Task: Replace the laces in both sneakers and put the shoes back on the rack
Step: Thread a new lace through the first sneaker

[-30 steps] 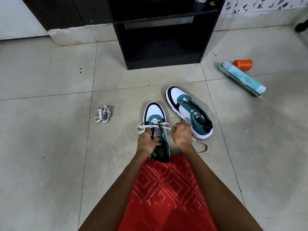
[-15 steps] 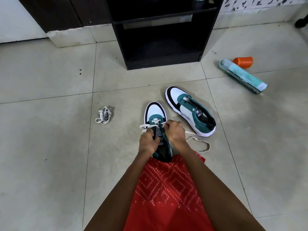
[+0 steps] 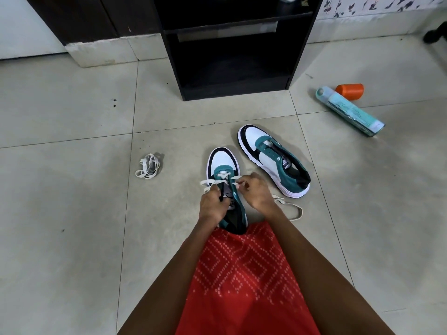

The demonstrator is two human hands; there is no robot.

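A white, teal and black sneaker (image 3: 222, 160) stands on the floor tiles in front of my knees, toe pointing away. A cream lace (image 3: 289, 209) crosses its lowest eyelets and trails loose to the right. My left hand (image 3: 214, 204) grips the sneaker's left eyelet edge and tongue. My right hand (image 3: 256, 192) pinches the lace end at a right-side eyelet. The second sneaker (image 3: 273, 160) lies just to the right without a lace. A bundled spare lace (image 3: 148, 166) rests on the floor to the left.
The black shoe rack (image 3: 232, 47) stands straight ahead, its lower shelf dark and open. A teal spray can (image 3: 350, 111) and an orange cap (image 3: 350, 91) lie at the right. My red patterned garment (image 3: 244, 281) covers the sneaker's heel.
Both hands have moved together and up onto the sneaker's eyelets. The right hand shifted left from beside the shoe to the lace end at the right eyelet row.
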